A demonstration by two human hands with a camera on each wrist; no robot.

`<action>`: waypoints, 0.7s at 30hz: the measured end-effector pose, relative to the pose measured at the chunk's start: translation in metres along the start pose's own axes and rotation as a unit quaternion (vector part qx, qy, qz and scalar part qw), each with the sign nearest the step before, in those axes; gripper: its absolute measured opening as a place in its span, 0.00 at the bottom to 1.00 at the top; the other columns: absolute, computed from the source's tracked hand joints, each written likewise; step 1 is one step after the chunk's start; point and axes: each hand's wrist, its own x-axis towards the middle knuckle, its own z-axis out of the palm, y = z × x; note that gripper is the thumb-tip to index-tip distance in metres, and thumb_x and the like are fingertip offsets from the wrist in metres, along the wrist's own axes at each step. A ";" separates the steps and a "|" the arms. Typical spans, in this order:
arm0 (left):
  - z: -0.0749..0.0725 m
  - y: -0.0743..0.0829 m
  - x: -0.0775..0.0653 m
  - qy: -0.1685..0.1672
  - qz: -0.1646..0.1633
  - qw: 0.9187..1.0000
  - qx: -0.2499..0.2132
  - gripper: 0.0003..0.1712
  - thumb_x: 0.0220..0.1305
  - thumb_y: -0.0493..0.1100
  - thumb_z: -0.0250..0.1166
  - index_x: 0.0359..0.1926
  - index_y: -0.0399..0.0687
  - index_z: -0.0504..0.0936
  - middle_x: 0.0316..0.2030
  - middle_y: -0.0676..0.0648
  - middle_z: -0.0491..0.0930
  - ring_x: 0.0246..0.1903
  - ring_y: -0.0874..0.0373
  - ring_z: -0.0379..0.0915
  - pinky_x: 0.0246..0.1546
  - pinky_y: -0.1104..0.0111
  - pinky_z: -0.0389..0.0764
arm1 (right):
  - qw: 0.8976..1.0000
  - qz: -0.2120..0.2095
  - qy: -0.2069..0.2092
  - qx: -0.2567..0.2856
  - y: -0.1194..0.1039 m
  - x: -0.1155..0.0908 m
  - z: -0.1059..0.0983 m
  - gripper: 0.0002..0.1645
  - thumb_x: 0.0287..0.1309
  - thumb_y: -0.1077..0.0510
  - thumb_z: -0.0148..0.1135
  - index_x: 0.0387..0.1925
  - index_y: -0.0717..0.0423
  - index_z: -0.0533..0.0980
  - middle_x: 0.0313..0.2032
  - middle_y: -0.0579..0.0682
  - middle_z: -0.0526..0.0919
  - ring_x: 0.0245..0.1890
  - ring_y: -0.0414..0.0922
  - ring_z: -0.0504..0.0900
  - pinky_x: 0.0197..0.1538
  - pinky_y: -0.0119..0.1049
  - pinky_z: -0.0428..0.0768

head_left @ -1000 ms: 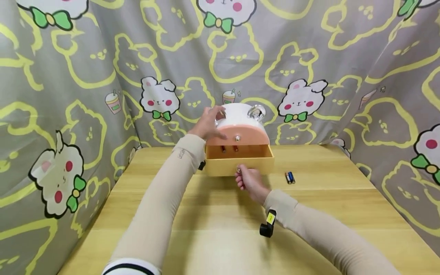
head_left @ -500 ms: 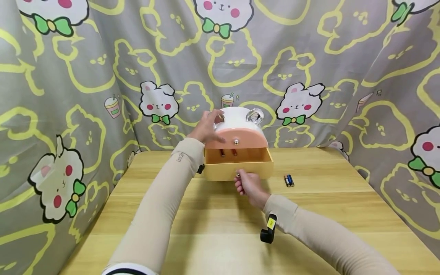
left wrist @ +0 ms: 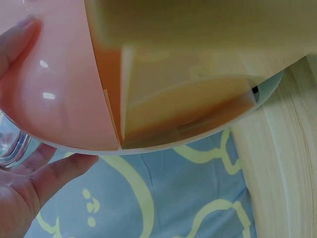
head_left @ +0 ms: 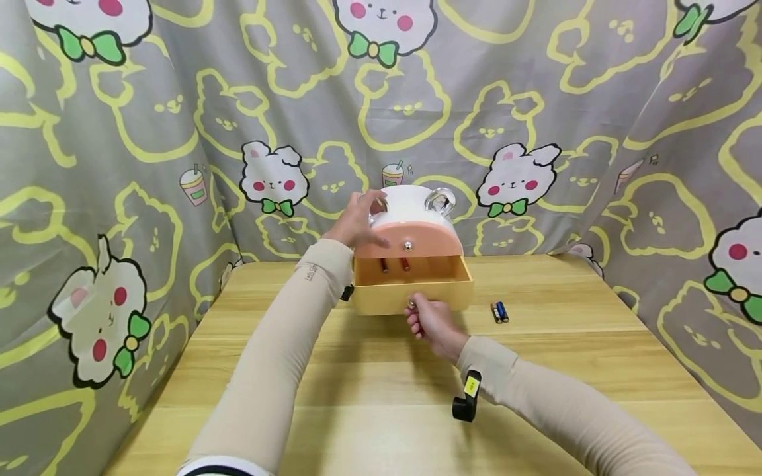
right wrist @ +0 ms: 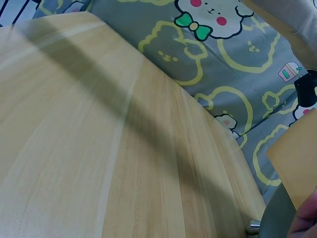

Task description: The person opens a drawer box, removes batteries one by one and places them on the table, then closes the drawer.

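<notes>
A small desktop drawer box [head_left: 408, 198] with a white domed top and clear ear-shaped loops stands at the table's back. My left hand [head_left: 357, 221] grips its left side, the thumb on the pink upper drawer front [left wrist: 64, 99] and the fingers around the outer side. The yellow lower drawer [head_left: 381, 299] is pulled out. On its front, my right hand [head_left: 437, 324] pinches the small metal knob [head_left: 412, 304]. Inside that drawer lie a dark battery-like cylinder [head_left: 383, 266] and a red one [head_left: 405, 264]. The upper drawer, with its own knob [head_left: 408, 246], is closed.
Two batteries [head_left: 500, 312], one blue and one dark, lie side by side on the wooden table [head_left: 369, 423], right of the drawer box. A patterned grey curtain [head_left: 333, 99] surrounds the back and sides. A black wrist camera [head_left: 466, 400] hangs below the right cuff.
The yellow drawer has come slightly further out toward me with my right hand on its knob. My left hand keeps its hold on the box. The head view has tilted slightly.
</notes>
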 end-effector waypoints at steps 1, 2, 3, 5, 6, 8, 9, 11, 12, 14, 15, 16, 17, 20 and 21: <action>0.000 0.000 0.000 -0.001 -0.001 1.000 -0.001 0.57 0.32 0.41 0.85 0.65 0.56 0.64 0.54 0.44 0.62 0.52 0.52 0.64 0.54 0.61 0.71 | 1.000 0.000 0.000 -0.001 0.000 0.000 0.000 0.15 0.59 0.51 0.54 0.26 0.59 0.76 0.17 0.44 0.72 0.14 0.36 0.66 0.17 0.27 0.65; 0.000 0.000 0.000 0.000 0.000 1.000 -0.001 0.57 0.32 0.41 0.85 0.65 0.56 0.64 0.54 0.44 0.62 0.52 0.52 0.64 0.54 0.60 0.71 | 1.000 0.000 0.001 -0.002 0.000 0.000 0.000 0.15 0.59 0.51 0.54 0.26 0.59 0.76 0.17 0.44 0.72 0.14 0.36 0.66 0.17 0.27 0.65; 0.000 -0.001 0.000 0.000 0.000 1.000 -0.002 0.57 0.32 0.41 0.85 0.65 0.56 0.64 0.54 0.44 0.62 0.51 0.52 0.65 0.54 0.60 0.71 | 1.000 -0.001 0.001 -0.003 0.001 0.000 0.000 0.16 0.59 0.51 0.54 0.26 0.59 0.76 0.17 0.44 0.72 0.14 0.36 0.66 0.17 0.27 0.65; 0.000 -0.001 0.000 0.000 0.000 1.000 -0.004 0.57 0.33 0.41 0.85 0.65 0.56 0.64 0.54 0.44 0.62 0.51 0.52 0.65 0.54 0.60 0.72 | 1.000 -0.004 0.003 -0.003 0.001 0.000 0.000 0.15 0.58 0.51 0.54 0.26 0.59 0.76 0.17 0.43 0.72 0.14 0.36 0.66 0.17 0.27 0.65; 0.000 -0.001 -0.001 0.001 0.001 1.000 -0.005 0.57 0.33 0.41 0.85 0.65 0.56 0.64 0.54 0.44 0.62 0.51 0.52 0.65 0.54 0.60 0.72 | 1.000 -0.003 0.003 -0.002 0.002 0.000 0.000 0.15 0.58 0.51 0.54 0.26 0.59 0.76 0.17 0.43 0.72 0.14 0.36 0.66 0.16 0.27 0.65; 0.001 0.000 -0.001 0.001 0.000 1.000 -0.006 0.56 0.33 0.41 0.85 0.65 0.57 0.64 0.54 0.44 0.62 0.50 0.52 0.66 0.53 0.60 0.72 | 1.000 -0.005 0.003 -0.002 0.002 0.000 0.000 0.15 0.58 0.51 0.54 0.26 0.59 0.76 0.17 0.44 0.71 0.14 0.36 0.66 0.17 0.27 0.65; 0.001 0.000 -0.001 0.000 -0.002 1.000 -0.005 0.56 0.33 0.41 0.85 0.65 0.57 0.64 0.54 0.44 0.62 0.50 0.52 0.66 0.53 0.60 0.72 | 1.000 -0.005 0.002 -0.001 0.002 0.000 -0.001 0.15 0.57 0.51 0.54 0.26 0.59 0.76 0.17 0.44 0.71 0.14 0.36 0.66 0.17 0.27 0.65; 0.001 0.001 -0.002 0.000 -0.001 1.000 -0.003 0.56 0.33 0.40 0.85 0.65 0.57 0.64 0.55 0.43 0.61 0.49 0.52 0.66 0.53 0.60 0.72 | 1.000 -0.004 0.001 0.000 0.003 -0.001 -0.001 0.14 0.57 0.51 0.54 0.26 0.58 0.76 0.17 0.44 0.71 0.14 0.36 0.66 0.17 0.27 0.65; 0.002 0.001 -0.002 0.000 -0.002 1.000 -0.002 0.57 0.32 0.40 0.85 0.65 0.57 0.64 0.55 0.43 0.61 0.49 0.51 0.66 0.52 0.60 0.73 | 1.000 -0.004 0.001 0.000 0.003 -0.002 -0.001 0.15 0.57 0.51 0.54 0.25 0.58 0.76 0.17 0.43 0.71 0.14 0.36 0.66 0.17 0.27 0.65; 0.001 0.002 -0.001 -0.001 -0.001 1.000 -0.002 0.57 0.32 0.40 0.85 0.65 0.56 0.64 0.55 0.42 0.61 0.49 0.51 0.66 0.52 0.60 0.73 | 1.000 -0.004 0.000 0.000 0.003 -0.002 -0.002 0.15 0.58 0.51 0.54 0.25 0.58 0.76 0.17 0.43 0.71 0.14 0.36 0.65 0.16 0.27 0.65; 0.001 0.002 -0.001 -0.001 0.000 1.000 -0.002 0.57 0.32 0.40 0.85 0.65 0.56 0.64 0.55 0.42 0.61 0.49 0.51 0.67 0.52 0.60 0.73 | 1.000 -0.003 0.001 0.000 0.003 -0.003 -0.002 0.15 0.58 0.51 0.54 0.25 0.58 0.76 0.17 0.43 0.71 0.14 0.36 0.65 0.16 0.27 0.65; 0.001 0.002 -0.001 -0.002 0.003 1.000 -0.003 0.57 0.31 0.40 0.85 0.65 0.56 0.64 0.55 0.42 0.61 0.50 0.51 0.67 0.52 0.59 0.73 | 1.000 -0.003 0.001 -0.001 0.003 -0.004 -0.002 0.15 0.58 0.51 0.54 0.25 0.58 0.76 0.16 0.43 0.71 0.14 0.36 0.65 0.16 0.27 0.65; 0.001 0.002 -0.001 -0.002 0.005 1.000 -0.004 0.57 0.31 0.40 0.85 0.65 0.55 0.64 0.55 0.42 0.61 0.50 0.51 0.67 0.53 0.60 0.72 | 1.000 -0.003 0.001 -0.002 0.003 -0.004 -0.002 0.15 0.58 0.51 0.54 0.25 0.58 0.76 0.16 0.43 0.71 0.14 0.36 0.65 0.16 0.27 0.65; 0.000 0.001 -0.001 -0.004 0.008 1.000 -0.007 0.58 0.32 0.40 0.85 0.66 0.56 0.63 0.55 0.42 0.62 0.50 0.51 0.67 0.54 0.60 0.72 | 1.000 -0.003 -0.001 -0.006 0.002 -0.006 -0.002 0.15 0.58 0.51 0.54 0.25 0.58 0.76 0.16 0.43 0.71 0.13 0.35 0.65 0.16 0.27 0.65; -0.001 0.000 -0.001 -0.005 0.008 1.000 -0.008 0.58 0.32 0.41 0.85 0.66 0.56 0.63 0.55 0.42 0.62 0.50 0.51 0.67 0.54 0.60 0.71 | 1.000 -0.004 -0.001 -0.006 0.002 -0.006 -0.002 0.15 0.58 0.51 0.54 0.25 0.58 0.76 0.16 0.43 0.71 0.13 0.35 0.65 0.16 0.26 0.65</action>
